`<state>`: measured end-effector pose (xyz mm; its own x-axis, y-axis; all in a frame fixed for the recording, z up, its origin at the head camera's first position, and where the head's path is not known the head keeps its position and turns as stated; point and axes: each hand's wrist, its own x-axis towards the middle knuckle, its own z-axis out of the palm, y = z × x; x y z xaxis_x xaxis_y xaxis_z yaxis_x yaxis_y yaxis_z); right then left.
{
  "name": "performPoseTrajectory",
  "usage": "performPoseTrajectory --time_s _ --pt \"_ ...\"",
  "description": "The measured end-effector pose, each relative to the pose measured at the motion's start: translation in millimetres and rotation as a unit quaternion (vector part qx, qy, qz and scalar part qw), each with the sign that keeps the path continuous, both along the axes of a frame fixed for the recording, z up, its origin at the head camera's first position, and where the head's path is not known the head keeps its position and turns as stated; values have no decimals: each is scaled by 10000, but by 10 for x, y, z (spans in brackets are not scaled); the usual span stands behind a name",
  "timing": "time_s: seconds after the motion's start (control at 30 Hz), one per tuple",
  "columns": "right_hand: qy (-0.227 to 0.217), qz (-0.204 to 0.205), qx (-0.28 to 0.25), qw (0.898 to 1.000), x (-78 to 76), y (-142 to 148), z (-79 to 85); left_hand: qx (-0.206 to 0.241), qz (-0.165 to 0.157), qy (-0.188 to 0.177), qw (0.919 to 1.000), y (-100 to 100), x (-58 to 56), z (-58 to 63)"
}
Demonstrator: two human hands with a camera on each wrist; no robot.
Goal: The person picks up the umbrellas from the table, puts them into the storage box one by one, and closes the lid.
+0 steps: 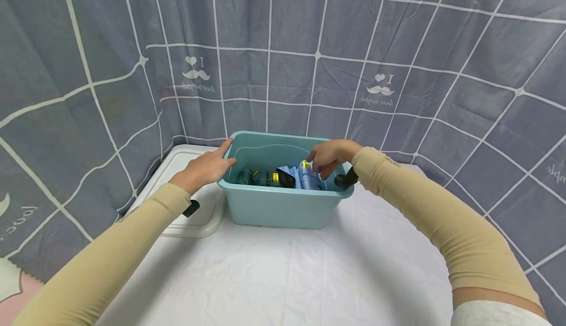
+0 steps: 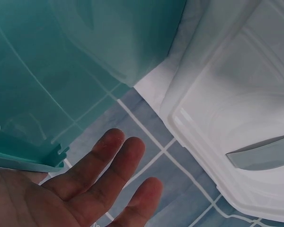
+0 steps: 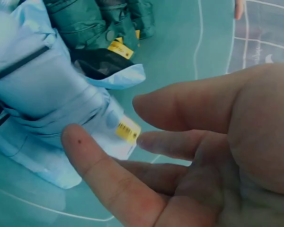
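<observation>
A teal bin (image 1: 276, 209) holds rolled, folded umbrellas: dark green ones (image 1: 261, 177) on the left and light blue ones (image 1: 310, 177) on the right, with yellow tags. My left hand (image 1: 205, 169) rests at the bin's left rim; in the left wrist view its fingers (image 2: 116, 163) stretch outside the wall. Inside the bin, my right hand (image 1: 331, 155) reaches over the blue umbrellas. The right wrist view shows its thumb and fingers apart near a yellow tag (image 3: 128, 131), the index fingertip (image 3: 75, 136) overlapping a blue umbrella (image 3: 57, 90). A loose blue flap (image 3: 109, 75) shows a black underside.
A white lid (image 1: 208, 218) lies flat left of the bin, its corner partly under the left forearm. White cloth (image 1: 283, 272) covers the table. Grey-blue checked curtains (image 1: 292, 75) hang close behind the bin and along both sides.
</observation>
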<state>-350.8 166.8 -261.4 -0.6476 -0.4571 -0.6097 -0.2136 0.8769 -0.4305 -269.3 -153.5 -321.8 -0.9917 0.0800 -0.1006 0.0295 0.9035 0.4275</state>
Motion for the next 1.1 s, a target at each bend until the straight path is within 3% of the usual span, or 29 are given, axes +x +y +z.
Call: performPoseTrajectory --time_s 0.2,0.33,0.5,0.73,0.93,1.1 --pt "375 94 -327 9987 8 62 13 44 44 -75 10000 -3 9 -2" --pt "903 -56 -819 9925 68 155 40 9 44 -43 10000 -1 5 4" --pt "1818 -210 -1256 9750 130 312 25 9 42 -36 10000 -1 1 7" --pt "2953 -616 -1613 9397 212 535 -138 50 30 -81 10000 16 12 8" --pt "3366 -1040 -1739 9196 289 711 -311 64 23 -92 9999 27 15 3" --pt "3484 -1104 -1700 9152 311 822 -470 63 36 -24 10000 16 15 1"
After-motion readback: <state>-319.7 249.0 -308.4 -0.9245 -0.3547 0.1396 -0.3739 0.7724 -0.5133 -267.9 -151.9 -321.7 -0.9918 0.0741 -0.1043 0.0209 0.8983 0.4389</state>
